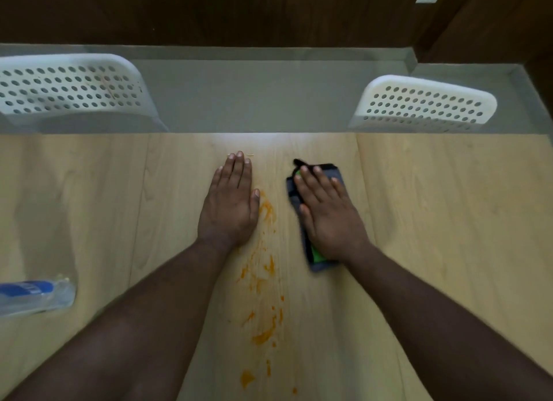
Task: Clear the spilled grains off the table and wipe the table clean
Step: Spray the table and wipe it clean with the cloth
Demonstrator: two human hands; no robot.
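A light wooden table (434, 221) fills the view. Orange smears (264, 329) run in a streak down its middle, from between my hands toward the near edge. My left hand (230, 203) lies flat on the table with straight fingers, just left of the streak's top. A couple of small grains (250, 154) lie by its fingertips. My right hand (327, 212) presses flat on a grey and black cloth (294, 198) with a green patch, to the right of the smears.
A clear plastic bottle (33, 297) with a blue label lies on its side at the table's left edge. Two white perforated chair backs (68, 86) (425, 104) stand beyond the far edge, over a grey floor.
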